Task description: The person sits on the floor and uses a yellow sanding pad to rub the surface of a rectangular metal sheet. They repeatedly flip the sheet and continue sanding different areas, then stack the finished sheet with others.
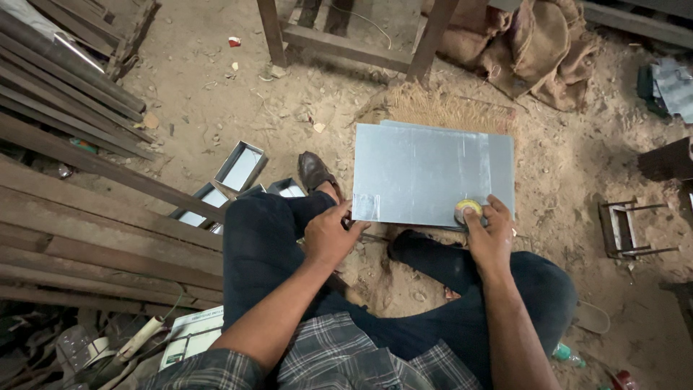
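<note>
Sandy workshop floor (216, 94) fills my view, with long steel bars (65, 94) stacked at the left, small metal trays (240, 166) beside them, burlap sacks (534, 43) at the top right and a coir mat (447, 108) under the work. I see a grey metal sheet (426, 173) lying flat on the mat, just ahead of the seated person's knees. The left hand (328, 235) has its grip curled loosely at the sheet's near-left corner, touching the edge, while the right hand (491, 235) has its grip clamped on a yellow tape measure (467, 210) resting on the near-right edge.
</note>
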